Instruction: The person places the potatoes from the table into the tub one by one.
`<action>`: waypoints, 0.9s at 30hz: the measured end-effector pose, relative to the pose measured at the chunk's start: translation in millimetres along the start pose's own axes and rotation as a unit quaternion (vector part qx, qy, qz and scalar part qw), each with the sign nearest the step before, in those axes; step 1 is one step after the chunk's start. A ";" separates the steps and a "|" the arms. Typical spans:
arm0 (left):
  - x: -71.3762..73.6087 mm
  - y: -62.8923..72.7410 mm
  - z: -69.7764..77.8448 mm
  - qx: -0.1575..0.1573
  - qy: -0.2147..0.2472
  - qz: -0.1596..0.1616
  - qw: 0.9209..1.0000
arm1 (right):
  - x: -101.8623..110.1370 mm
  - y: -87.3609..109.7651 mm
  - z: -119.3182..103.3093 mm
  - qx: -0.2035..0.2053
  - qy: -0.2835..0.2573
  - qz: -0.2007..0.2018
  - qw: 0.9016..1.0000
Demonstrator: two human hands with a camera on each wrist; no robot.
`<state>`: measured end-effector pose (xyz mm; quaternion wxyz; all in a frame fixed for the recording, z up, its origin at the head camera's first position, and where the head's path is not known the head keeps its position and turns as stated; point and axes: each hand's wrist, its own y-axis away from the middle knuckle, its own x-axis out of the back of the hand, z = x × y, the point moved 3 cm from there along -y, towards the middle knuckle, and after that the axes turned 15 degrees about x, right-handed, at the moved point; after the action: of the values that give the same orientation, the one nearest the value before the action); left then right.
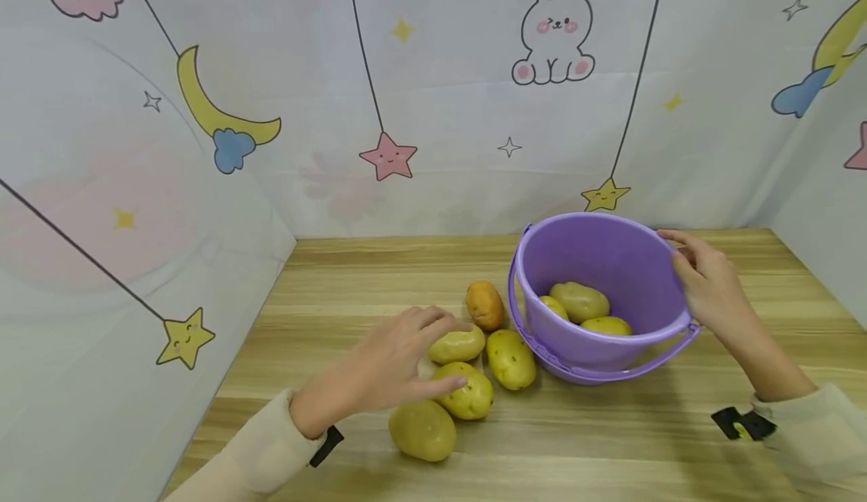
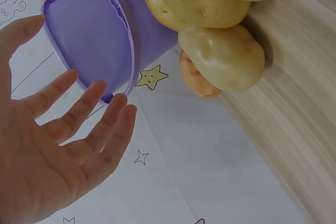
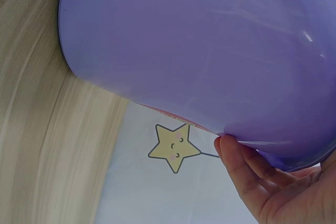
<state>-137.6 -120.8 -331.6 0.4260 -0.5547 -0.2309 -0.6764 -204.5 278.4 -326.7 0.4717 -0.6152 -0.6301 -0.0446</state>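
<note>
A purple bucket (image 1: 596, 351) stands tilted at the right of the table, with several potatoes (image 1: 579, 301) inside. My right hand (image 1: 711, 280) grips its rim on the far right side; the right wrist view shows the fingers (image 3: 241, 166) against the outer wall. Over a cluster of yellow potatoes left of the bucket hovers my left hand (image 1: 386, 363), fingers spread and palm bare in the left wrist view. Closest to it are one potato (image 1: 457, 345) by the fingertips and another (image 1: 467, 393) by the thumb. An orange-brown potato (image 1: 484, 305) lies behind them.
The bucket's purple handle (image 1: 609, 374) hangs down at its front. One more potato (image 1: 423, 430) lies nearest the table's front. White cloth walls (image 1: 460, 193) printed with stars and a rabbit enclose the wooden table (image 1: 576, 449) at the back and sides.
</note>
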 end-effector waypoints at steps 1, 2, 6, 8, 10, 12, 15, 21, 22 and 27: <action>-1.7 1.3 -0.7 0.002 0.000 -0.003 1.000 | -0.1 0.2 0.0 0.000 0.001 0.000 1.000; -3.5 2.4 -1.5 0.004 -0.001 -0.004 1.000 | -0.2 0.4 -0.1 0.000 0.001 0.000 1.000; -11.6 5.9 -5.2 0.012 -0.011 -0.011 1.000 | -0.9 1.1 0.3 -0.003 0.001 0.000 1.000; -15.4 7.5 -7.3 0.020 -0.020 -0.016 0.999 | -1.3 1.8 0.6 -0.005 -0.001 -0.001 1.000; -18.4 9.7 -9.3 0.026 -0.023 -0.021 0.999 | -1.8 2.4 0.9 -0.006 -0.001 -0.002 1.000; -21.1 11.8 -11.7 0.033 -0.025 -0.026 0.999 | -2.2 2.8 1.1 -0.007 -0.003 -0.002 1.000; -23.6 14.8 -14.7 0.045 -0.030 -0.037 0.998 | -2.4 2.9 0.6 -0.007 -0.002 -0.001 1.000; -27.8 20.2 -20.6 0.069 -0.032 -0.051 0.996 | -1.6 2.7 -0.1 -0.004 -0.003 0.002 1.000; -28.6 21.0 -21.4 0.071 -0.029 -0.052 0.996 | -1.5 2.7 0.1 -0.004 -0.003 0.003 1.000; -32.7 26.2 -25.3 0.079 -0.013 -0.061 0.995 | -1.2 3.3 -0.4 0.001 -0.002 0.011 1.000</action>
<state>-129.2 -144.1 -373.8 0.4233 -0.5128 -0.3224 -0.6737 -201.8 278.0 -329.0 0.4712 -0.6216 -0.6246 -0.0375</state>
